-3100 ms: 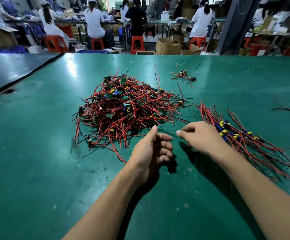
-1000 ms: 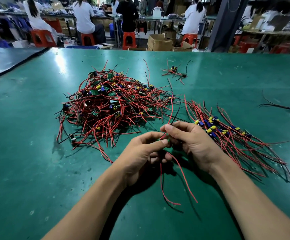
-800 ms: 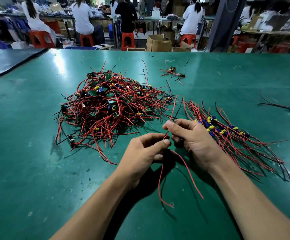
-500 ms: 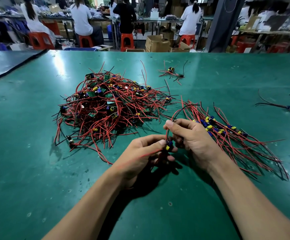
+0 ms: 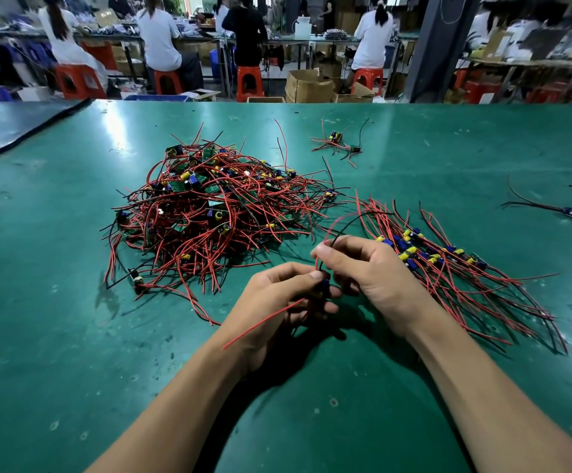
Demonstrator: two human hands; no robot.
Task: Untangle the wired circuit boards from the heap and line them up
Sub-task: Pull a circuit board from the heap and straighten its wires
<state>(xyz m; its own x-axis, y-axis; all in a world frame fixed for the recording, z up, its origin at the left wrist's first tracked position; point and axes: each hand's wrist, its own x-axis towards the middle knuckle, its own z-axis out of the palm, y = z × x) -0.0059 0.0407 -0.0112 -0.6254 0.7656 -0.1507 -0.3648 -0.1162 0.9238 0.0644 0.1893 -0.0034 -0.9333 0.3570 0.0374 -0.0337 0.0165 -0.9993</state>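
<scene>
Right now L hand (image 5: 277, 302) pinches a small circuit board (image 5: 324, 287) w/ blue capacitor, just nearer the person than the heap (image 5: 209, 213) on the green table (image 5: 55, 302). One red lead (image 5: 260, 324) runs across the L wrist. R hand (image 5: 373, 271) pinches the red + black leads (image 5: 342, 220), which arc up toward the heap. Lined-up boards (image 5: 448, 268) lie right of the heap, wires fanned. Stray wired board (image 5: 337, 139) sits beyond it.
</scene>
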